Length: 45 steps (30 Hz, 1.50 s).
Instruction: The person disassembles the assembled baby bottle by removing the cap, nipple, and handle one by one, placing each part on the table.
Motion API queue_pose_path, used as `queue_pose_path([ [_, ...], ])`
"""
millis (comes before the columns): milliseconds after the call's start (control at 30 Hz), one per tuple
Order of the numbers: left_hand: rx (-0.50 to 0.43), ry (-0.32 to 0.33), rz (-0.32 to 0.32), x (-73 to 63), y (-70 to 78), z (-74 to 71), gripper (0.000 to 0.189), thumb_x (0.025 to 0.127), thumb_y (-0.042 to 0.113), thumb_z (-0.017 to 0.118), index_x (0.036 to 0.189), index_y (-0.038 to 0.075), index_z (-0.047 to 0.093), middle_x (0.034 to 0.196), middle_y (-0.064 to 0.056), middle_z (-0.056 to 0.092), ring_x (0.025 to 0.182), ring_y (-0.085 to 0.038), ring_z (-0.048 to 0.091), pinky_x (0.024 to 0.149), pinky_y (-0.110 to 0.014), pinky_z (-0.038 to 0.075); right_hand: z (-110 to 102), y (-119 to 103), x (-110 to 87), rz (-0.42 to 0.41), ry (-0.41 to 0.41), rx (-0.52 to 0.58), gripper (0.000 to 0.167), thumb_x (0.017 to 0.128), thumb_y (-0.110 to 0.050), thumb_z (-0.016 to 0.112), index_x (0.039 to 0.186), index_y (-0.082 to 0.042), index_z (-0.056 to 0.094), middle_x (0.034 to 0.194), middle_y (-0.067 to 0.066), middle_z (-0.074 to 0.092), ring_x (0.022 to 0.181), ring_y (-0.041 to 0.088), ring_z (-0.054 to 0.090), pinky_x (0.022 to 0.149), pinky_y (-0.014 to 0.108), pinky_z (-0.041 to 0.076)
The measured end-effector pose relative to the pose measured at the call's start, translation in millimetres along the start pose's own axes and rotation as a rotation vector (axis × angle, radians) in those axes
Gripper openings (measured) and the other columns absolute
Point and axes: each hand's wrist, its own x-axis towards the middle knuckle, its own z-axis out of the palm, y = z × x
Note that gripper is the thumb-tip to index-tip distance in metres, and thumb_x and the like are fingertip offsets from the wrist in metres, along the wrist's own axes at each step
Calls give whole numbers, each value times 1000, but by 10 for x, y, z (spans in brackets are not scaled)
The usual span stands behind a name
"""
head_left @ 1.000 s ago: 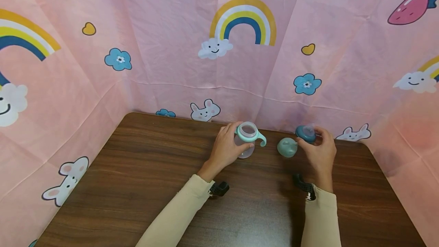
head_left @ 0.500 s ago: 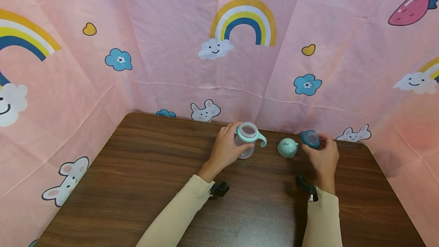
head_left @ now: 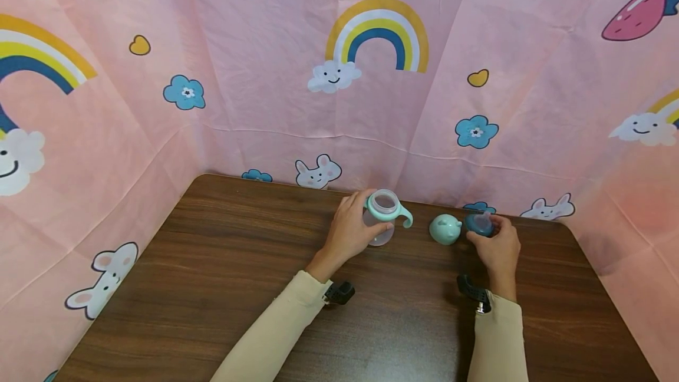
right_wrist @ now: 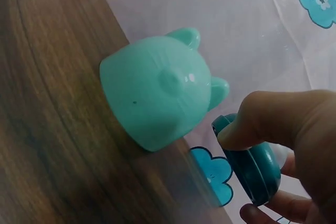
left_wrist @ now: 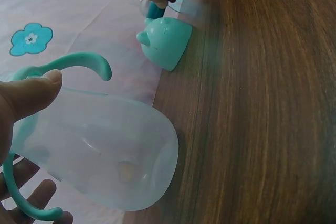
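In the head view my left hand (head_left: 347,229) grips a clear baby bottle (head_left: 383,237) that stands upright, its mouth uncovered. A mint collar with curved handles (left_wrist: 86,60) circles the bottle's neck. My right hand (head_left: 500,247) pinches a dark teal bottle ring (right_wrist: 257,172) between thumb and fingers, at the far right of the table. A translucent nipple (head_left: 484,217) rises from that ring. Between the two hands sits a mint cap (head_left: 444,229) with small animal ears, dome up; the ring is just to its right.
The brown wood-grain table (head_left: 212,287) ends close behind the bottle and cap. A pink printed cloth (head_left: 265,75) hangs behind it and along both sides. Each wrist wears a black camera mount (head_left: 339,293).
My right hand has moved right and down with the teal ring, away from above the mint cap, to beside it near the table. The left hand and bottle have stayed put.
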Motion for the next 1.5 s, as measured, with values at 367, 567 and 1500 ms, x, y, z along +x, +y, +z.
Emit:
queue_pose_path([
  [367,4,1,10,18,-6,3,81,85,31,99,152,8,60,142,-11,68,130,-35,59,105,-57,51,32,91,32,44,-38,-56,71,91,-14,82,150,11,50,144,39,53,133,57,49,115,68,37],
  [567,3,3,11,18,-5,2,81,85,31,99,152,9,60,142,-10,68,129,-35,59,104,-57,52,37,92,40,46,-54,-72,70,91,-14,82,149,11,51,143,39,53,133,57,49,115,67,37],
  [1500,0,7,6,4,8,-11,80,85,30,100,151,10,61,141,-11,68,129,-36,59,103,-58,52,46,90,21,71,-106,-102,71,92,-12,81,151,11,49,148,39,52,138,58,45,118,67,33],
])
